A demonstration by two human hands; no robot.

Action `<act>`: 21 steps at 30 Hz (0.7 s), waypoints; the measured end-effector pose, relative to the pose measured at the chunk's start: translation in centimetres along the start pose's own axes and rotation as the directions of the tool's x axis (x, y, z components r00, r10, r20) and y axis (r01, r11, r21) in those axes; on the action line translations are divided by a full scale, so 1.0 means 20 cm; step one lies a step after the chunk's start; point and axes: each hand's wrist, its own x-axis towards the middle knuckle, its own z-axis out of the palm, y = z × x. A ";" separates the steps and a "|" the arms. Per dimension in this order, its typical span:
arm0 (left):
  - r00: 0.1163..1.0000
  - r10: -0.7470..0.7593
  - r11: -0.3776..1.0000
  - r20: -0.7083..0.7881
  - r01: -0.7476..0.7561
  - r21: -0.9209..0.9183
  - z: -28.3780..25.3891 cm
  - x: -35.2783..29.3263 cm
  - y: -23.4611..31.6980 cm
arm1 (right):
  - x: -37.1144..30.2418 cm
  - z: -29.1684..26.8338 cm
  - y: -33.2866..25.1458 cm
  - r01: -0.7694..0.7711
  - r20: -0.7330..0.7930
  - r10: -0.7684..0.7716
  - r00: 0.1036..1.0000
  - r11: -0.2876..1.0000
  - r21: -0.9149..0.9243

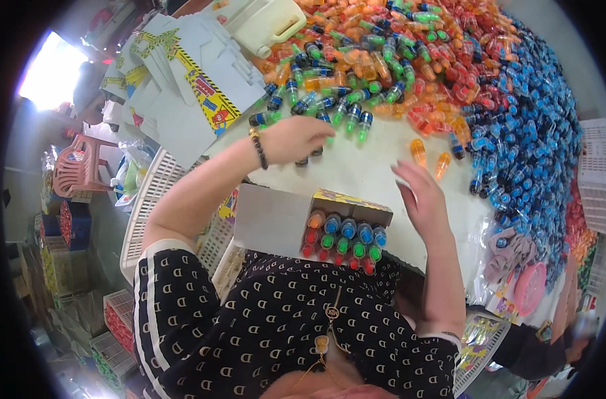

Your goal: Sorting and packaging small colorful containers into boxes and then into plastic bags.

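Observation:
My left hand [293,141] reaches over the table, its fingers curled together at the edge of a heap of small green bottles with blue caps [353,118]. Dark caps [303,161] stick out from under its palm; the bottles they belong to are mostly hidden. My right hand [419,196] hovers with fingers apart and nothing in them, below two loose orange bottles [418,152]. Between my forearms, against the table's near edge, sits an open cardboard box [376,209] with its pale flap [270,218] out to the left. Rows of orange, blue, green and red bottles [347,229] fill it.
Heaped orange and red bottles [449,66] cover the far table, blue ones [529,133] the right. Flat printed cartons [197,86] and a cream jug [266,26] lie far left. A white basket [143,199] stands left; a cloth [505,253] and pink round item [530,289] lie right.

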 end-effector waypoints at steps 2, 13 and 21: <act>0.993 0.050 0.986 -0.103 -0.033 0.161 -0.01 0.05 -0.15 | 0.17 0.12 0.12 0.025 0.005 -0.025 1.000 0.999 -0.027; 0.989 -0.075 0.993 -0.123 0.086 0.083 -0.07 -0.03 -0.26 | 0.67 0.49 0.41 0.142 -0.021 -0.152 0.988 0.959 -0.244; 0.943 0.201 0.972 -0.265 -0.159 0.172 -0.16 0.42 -0.29 | 0.83 0.10 0.90 -0.215 -0.258 0.143 0.956 0.936 -0.278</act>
